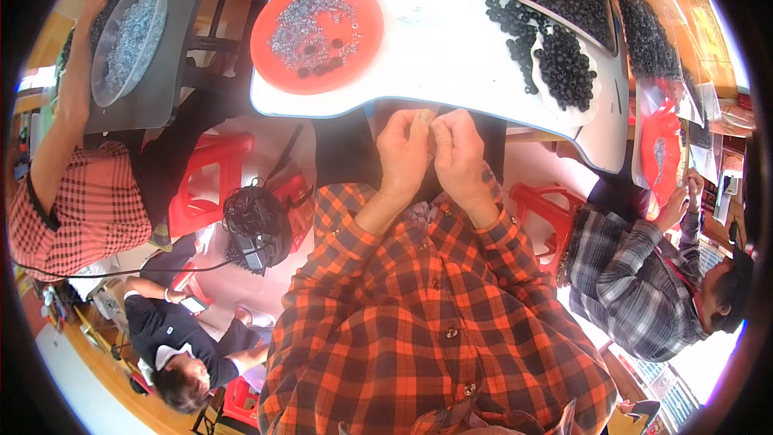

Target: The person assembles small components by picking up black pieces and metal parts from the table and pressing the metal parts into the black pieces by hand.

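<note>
**Small-part assembly at the table edge**

The left hand (405, 147) is curling shut, fingertips pinching a tiny part too small to identify. The right hand (460, 149) is closing against it, knuckles touching. Judged step: mating two pieces. The next move calls for fresh parts from the red tray (316, 32) or black rings (564, 68).

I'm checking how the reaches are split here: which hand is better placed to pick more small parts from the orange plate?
Left, probably. The left hand sits on the side of the orange plate, which lies up and to the left on the white table. The right hand would have to cross over it.
</note>
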Motion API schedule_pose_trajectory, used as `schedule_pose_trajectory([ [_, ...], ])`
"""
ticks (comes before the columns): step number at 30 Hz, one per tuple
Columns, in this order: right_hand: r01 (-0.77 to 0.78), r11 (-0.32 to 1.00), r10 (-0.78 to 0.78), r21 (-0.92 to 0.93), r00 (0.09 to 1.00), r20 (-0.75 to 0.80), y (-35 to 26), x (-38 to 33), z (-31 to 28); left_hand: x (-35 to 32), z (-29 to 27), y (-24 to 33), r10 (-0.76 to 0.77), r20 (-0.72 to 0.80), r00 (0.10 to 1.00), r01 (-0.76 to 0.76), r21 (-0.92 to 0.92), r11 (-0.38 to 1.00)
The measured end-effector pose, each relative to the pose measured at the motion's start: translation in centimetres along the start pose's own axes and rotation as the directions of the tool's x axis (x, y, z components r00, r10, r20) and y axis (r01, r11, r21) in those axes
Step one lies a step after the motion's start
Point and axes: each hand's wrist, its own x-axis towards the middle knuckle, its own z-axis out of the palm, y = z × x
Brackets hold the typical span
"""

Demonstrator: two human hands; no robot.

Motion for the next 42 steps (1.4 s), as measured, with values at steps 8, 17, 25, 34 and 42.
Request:
schedule_pose_trajectory([
  [8, 0.199, 0.971, -0.193, -0.133, 0.979, 0.061, 0.5, 0.6, -0.3, 0.2, -0.3, 0.4, -0.095, -0.027, 0.995, 0.093, -0.06, 0.994],
  [17, 0.22, 0.972, -0.207, -0.088, 0.969, 0.135, 0.9, 0.7, -0.5, 1.2, -1.3, -0.3, -0.183, 0.062, 0.981, 0.192, -0.19, 0.963],
  [25, 0.097, 0.995, -0.097, 0.014, 0.994, 0.041, 0.8, 1.7, -1.2, 1.6, -1.5, 0.4, -0.259, 0.26, 0.93, 0.356, -0.467, 0.809],
  [34, 0.182, 0.916, -0.22, -0.357, 0.973, -0.067, 2.6, 3.3, -1.5, 1.9, -1.7, -0.4, -0.281, 0.275, 0.919, 0.385, -0.477, 0.791],
  [42, 0.127, 0.933, -0.159, -0.336, 0.985, -0.069, 2.2, 3.2, -1.5, 2.1, -1.9, -0.5, -0.238, 0.281, 0.93, 0.352, -0.481, 0.803],
])
